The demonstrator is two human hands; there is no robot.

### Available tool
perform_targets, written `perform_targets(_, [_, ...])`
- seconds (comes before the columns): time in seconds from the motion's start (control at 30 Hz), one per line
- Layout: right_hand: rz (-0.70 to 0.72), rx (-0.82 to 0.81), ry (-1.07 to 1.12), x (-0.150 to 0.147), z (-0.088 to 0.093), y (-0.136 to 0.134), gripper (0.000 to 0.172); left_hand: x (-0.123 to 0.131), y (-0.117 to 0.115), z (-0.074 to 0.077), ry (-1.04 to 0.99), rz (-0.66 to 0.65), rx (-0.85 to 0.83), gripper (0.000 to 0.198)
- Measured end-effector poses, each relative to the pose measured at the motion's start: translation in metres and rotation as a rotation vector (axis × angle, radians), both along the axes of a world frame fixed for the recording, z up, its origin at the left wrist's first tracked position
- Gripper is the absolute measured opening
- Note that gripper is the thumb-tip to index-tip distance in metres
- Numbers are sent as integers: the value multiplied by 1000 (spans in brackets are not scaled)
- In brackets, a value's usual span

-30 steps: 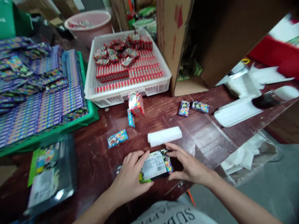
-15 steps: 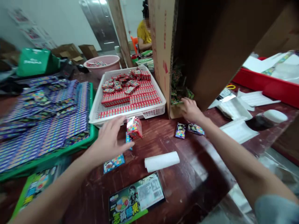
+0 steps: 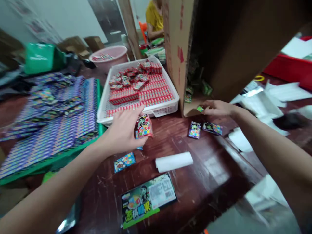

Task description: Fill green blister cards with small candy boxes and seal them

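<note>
Close to the white tray, my left hand (image 3: 124, 130) has its fingers and thumb closed around a small stack of red candy packets (image 3: 144, 126). A blue packet lies partly hidden under them, and another blue packet (image 3: 124, 162) is on the table nearby. At the mouth of the tipped cardboard box (image 3: 176, 61), my right hand (image 3: 218, 109) pinches a small green candy packet (image 3: 200, 109). More dark green packets (image 3: 188, 94) lie in the shadow inside the box. Below the right hand are two purple-black packets (image 3: 194, 129).
Red packets stand in rows in the white tray (image 3: 165, 108). To the left, a green tray (image 3: 99, 126) holds purple packets. A white roll (image 3: 174, 162) and a printed black-green candy bag (image 3: 148, 200) lie in front. A person in yellow (image 3: 154, 19) sits behind; a red bin (image 3: 280, 70) is at right.
My left hand has moved onto the red packets and closed around them. My right hand has drawn back from inside the box with a green packet. The view has shifted slightly.
</note>
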State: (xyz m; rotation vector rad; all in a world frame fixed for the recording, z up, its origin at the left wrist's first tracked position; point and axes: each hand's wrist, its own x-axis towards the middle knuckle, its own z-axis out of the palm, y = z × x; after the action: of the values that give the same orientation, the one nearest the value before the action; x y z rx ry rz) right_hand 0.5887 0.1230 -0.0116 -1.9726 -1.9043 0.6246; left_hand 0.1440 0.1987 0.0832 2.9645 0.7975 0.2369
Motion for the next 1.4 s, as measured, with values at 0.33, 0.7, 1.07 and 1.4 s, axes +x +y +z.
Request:
perform_targets(0.33, [-271,31,405,-145,-41,-231,27,40,-210,-100,123,-312,-372,72])
perform_targets(0.7, [-878,834,288,-260,-61,-230,22,39,-238,-112,82,-245,-311,53])
perform_targets(1.07, [-1482,965,296,-131,-96,-332,28,92,-245,-115,-9,-306,-158,60])
perform_targets(1.4, [-938,-50,493,-132,-263,-373,34,230,-299,-140,106,-444,-166,68])
